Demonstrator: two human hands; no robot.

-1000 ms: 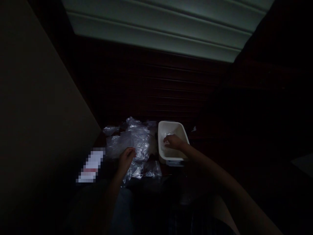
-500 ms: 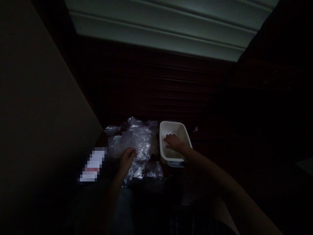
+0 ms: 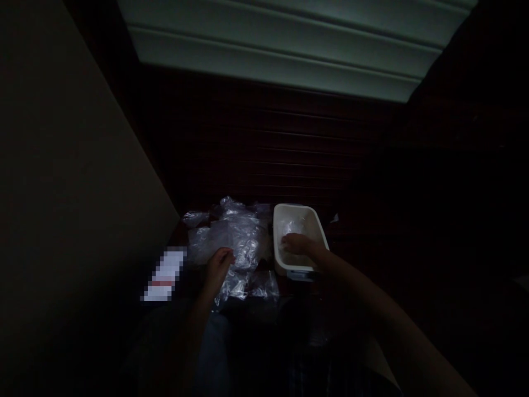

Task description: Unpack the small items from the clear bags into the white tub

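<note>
Dim light leaves much of the detail hard to see. My right hand (image 3: pixel 298 243) reaches down inside a white plastic tub (image 3: pixel 276 251), its fingers curled closed next to some clear plastic (image 3: pixel 291 225) in there. What those fingers grip, if anything, is hidden. Left of the tub lies a spread heap of clear plastic bags (image 3: pixel 247 240), crinkled and shiny. At the heap's near-left side is my left hand (image 3: pixel 218 269), thumb and fingers drawn together above the bags. Whether a bag edge is pinched there cannot be made out.
A bright, pixelated flat panel (image 3: pixel 164 274) is at the left. Beyond the bags rises a dark slatted surface (image 3: pixel 264 143) with pale horizontal slats (image 3: pixel 281 52) above it. A plain wall (image 3: pixel 82 165) stands on the left. A small white scrap (image 3: pixel 335 218) lies right of the tub.
My right hand has gone lower in the tub, and its spread fingers have curled in. My left hand stays over the bags. The whole view has shifted slightly.
</note>
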